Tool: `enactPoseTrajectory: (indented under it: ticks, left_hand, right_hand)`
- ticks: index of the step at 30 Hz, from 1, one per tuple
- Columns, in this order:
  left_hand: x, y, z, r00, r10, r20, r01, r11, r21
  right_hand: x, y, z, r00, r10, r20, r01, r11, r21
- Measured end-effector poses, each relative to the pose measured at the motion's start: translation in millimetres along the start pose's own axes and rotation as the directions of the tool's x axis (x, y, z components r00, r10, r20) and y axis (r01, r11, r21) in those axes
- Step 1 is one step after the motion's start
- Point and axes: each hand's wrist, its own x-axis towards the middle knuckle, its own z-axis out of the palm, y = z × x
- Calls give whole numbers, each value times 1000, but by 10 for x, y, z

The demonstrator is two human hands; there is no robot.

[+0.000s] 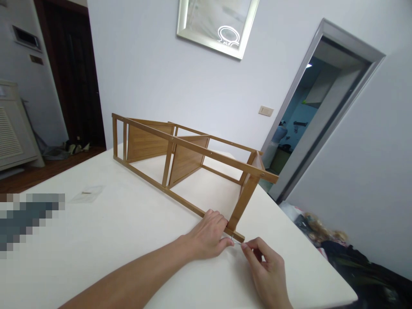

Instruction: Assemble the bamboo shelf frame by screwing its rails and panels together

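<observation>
A brown wooden shelf rack (pixel 189 165) lies on its side across the white table (pixel 128 219). My left hand (pixel 210 236) wraps round its lower rail close to the near end, with the thumb beside a small metal piece at the joint. Between the thumb and fingertips of my right hand (pixel 265 266) is a thin metal hex key (pixel 236 243). Its short end meets the outer side of the rail near the corner. The fastener under the key's tip is too small to make out.
A small clear plastic bag (pixel 87 194) with a screw lies on the table's left side. A blurred-out dark patch (pixel 25 219) covers the left edge. Clothes and bags (pixel 334 253) are piled beyond the table's right edge. A doorway (pixel 299 107) opens behind, where another person is partly visible.
</observation>
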Motion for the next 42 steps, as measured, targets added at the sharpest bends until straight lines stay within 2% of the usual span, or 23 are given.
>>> enactPoseTrajectory:
  ticks: [7, 17, 26, 32, 42]
  left_hand:
    - [-1, -7, 2, 1000, 1, -2, -1, 1000, -6]
    - [-2, -8, -1, 1000, -15, 16, 15, 1000, -20]
    - [42, -13, -22, 996, -22, 83, 21, 1000, 14]
    - [47, -3, -36, 993, -54, 108, 52, 998, 20]
    - [13, -8, -13, 981, -98, 170, 101, 995, -6]
  right_hand:
    - [3, -1, 1, 999, 33, 20, -33, 999, 4]
    - [7, 57, 28, 1000, 13, 13, -13, 1000, -15]
    - [-11, -90, 46, 1000, 4, -29, -4, 1000, -14]
    - [17, -79, 87, 999, -31, 20, 31, 999, 9]
    - [79, -39, 43, 988, -13, 156, 7, 999, 39]
